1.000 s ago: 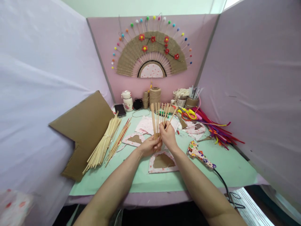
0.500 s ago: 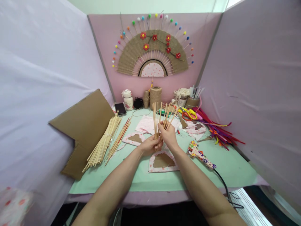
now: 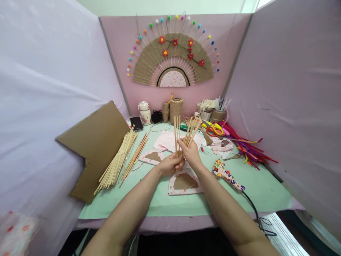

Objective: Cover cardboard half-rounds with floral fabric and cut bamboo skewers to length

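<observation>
Several thin wooden sticks (image 3: 177,133) stand up from my two hands over the middle of the table. My left hand (image 3: 172,165) is closed around their lower ends. Higher up, my right hand (image 3: 189,152) grips part of the bunch, which leans right and apart from the more upright sticks on the left. Just below the hands lies a half-round cardboard piece (image 3: 185,181) edged with pink dotted fabric. A similar fabric-edged piece (image 3: 153,156) lies to the left, with pink dotted cloth (image 3: 163,139) behind it.
Left are a large bundle of sticks (image 3: 117,160), a smaller stick pile (image 3: 135,156) and a cardboard sheet (image 3: 98,135). Right are a glue gun (image 3: 227,175) with its cord, scissors (image 3: 214,128) and pipe cleaners (image 3: 239,142). Twine spools (image 3: 176,110) stand behind. A decorated fan (image 3: 173,53) hangs on the back panel.
The sticks in my right hand have drawn closer together into a tighter bunch. Both hands stay in nearly the same place.
</observation>
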A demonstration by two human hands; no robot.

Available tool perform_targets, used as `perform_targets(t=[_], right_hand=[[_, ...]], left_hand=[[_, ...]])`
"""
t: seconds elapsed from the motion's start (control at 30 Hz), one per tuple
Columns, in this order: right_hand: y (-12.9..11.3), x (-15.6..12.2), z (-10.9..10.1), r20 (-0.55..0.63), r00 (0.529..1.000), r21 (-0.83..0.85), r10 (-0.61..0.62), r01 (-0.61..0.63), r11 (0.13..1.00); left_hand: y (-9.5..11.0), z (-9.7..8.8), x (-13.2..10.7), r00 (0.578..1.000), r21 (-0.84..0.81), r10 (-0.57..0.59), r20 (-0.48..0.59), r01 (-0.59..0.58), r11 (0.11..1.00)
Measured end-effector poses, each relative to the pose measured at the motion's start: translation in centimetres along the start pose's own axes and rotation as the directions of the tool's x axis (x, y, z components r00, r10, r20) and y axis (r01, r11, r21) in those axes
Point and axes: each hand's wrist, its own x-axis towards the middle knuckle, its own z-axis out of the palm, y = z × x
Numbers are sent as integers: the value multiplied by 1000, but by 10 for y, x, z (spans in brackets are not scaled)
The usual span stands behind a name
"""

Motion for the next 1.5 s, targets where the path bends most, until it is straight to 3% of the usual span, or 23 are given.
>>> perform_targets(t=[0.4, 0.9, 1.1, 1.27, 1.5], right_hand=[[6, 1, 2, -90, 995, 43, 42, -39, 998], [2, 1, 0, -3, 992, 64, 126, -126, 990], [7, 5, -4, 112, 981, 77, 160, -169, 983], [-5, 2, -8, 263, 948, 103, 176, -209, 972], [-18, -6, -1, 392, 918, 183, 66, -148, 972]], left_hand=[[1, 2, 0, 1000, 3, 9, 20, -9, 1000], [-3, -2, 1, 999, 25, 19, 46, -21, 999], [-2, -3, 2, 999, 17, -7, 41, 7, 1000], [0, -1, -1, 998, 36, -25, 59, 23, 999], [5, -2, -15, 978, 84, -76, 196, 60, 995]])
